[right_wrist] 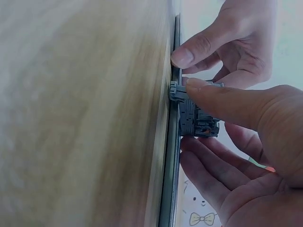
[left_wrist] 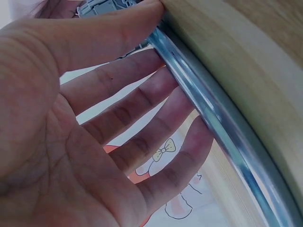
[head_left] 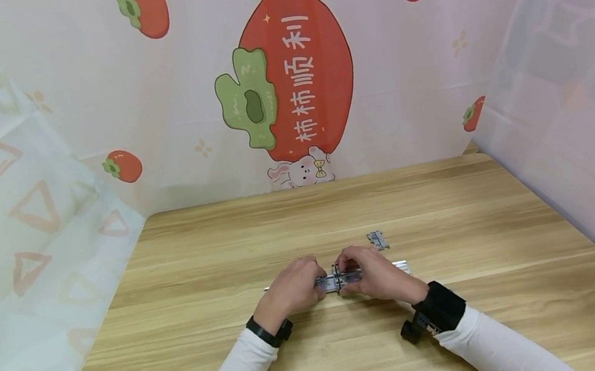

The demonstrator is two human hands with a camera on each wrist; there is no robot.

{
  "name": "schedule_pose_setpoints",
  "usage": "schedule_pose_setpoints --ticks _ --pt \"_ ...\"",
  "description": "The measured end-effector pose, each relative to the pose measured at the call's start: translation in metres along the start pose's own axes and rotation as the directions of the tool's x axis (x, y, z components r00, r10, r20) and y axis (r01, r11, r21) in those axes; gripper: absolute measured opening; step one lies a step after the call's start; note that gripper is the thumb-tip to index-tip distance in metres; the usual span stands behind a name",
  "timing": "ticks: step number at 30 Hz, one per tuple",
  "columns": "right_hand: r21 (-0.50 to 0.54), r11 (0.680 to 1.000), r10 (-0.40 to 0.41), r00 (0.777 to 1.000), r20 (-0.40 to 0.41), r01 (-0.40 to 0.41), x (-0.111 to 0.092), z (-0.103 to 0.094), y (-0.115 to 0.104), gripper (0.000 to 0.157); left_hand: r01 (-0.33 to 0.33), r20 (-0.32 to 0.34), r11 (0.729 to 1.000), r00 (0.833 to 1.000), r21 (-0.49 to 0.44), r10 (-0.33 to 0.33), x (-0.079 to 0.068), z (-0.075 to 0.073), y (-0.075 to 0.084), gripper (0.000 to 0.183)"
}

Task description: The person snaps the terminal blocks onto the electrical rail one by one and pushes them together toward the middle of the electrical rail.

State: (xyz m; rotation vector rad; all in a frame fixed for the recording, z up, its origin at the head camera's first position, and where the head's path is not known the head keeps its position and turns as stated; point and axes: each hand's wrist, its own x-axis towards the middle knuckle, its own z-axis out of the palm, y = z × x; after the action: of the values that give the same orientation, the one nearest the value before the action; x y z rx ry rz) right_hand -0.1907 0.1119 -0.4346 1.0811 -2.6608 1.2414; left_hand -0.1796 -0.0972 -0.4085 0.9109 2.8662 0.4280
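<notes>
A slotted metal DIN rail (head_left: 402, 266) lies flat on the table, running left to right under both hands. My left hand (head_left: 297, 286) grips the rail across its edges; in the left wrist view, its fingertips line up along one edge of the shiny rail (left_wrist: 227, 137). A grey DIN-rail terminal block (head_left: 337, 277) stands upright on the rail between the hands. With thumb and fingers, my right hand (head_left: 378, 274) pinches this block. In the right wrist view, the thumb presses the near end of the block (right_wrist: 199, 118), and fingers lie at its far side.
Another grey terminal block (head_left: 377, 240) lies on the wooden table (head_left: 211, 344) behind the right hand. A printed cloth (head_left: 178, 119) hangs behind the table, and pale cloths hang at both sides. Dark straps with devices (head_left: 439, 307) sit on the wrists.
</notes>
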Motion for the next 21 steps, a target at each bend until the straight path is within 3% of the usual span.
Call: schedule_pose_setpoints --ticks 21 --pt "-0.008 1.0 0.01 1.0 -0.001 -0.01 -0.0012 0.0011 -0.0029 0.037 0.001 -0.001 1.0 1.0 -0.001 -0.001 0.0006 0.0006 0.0004 0.012"
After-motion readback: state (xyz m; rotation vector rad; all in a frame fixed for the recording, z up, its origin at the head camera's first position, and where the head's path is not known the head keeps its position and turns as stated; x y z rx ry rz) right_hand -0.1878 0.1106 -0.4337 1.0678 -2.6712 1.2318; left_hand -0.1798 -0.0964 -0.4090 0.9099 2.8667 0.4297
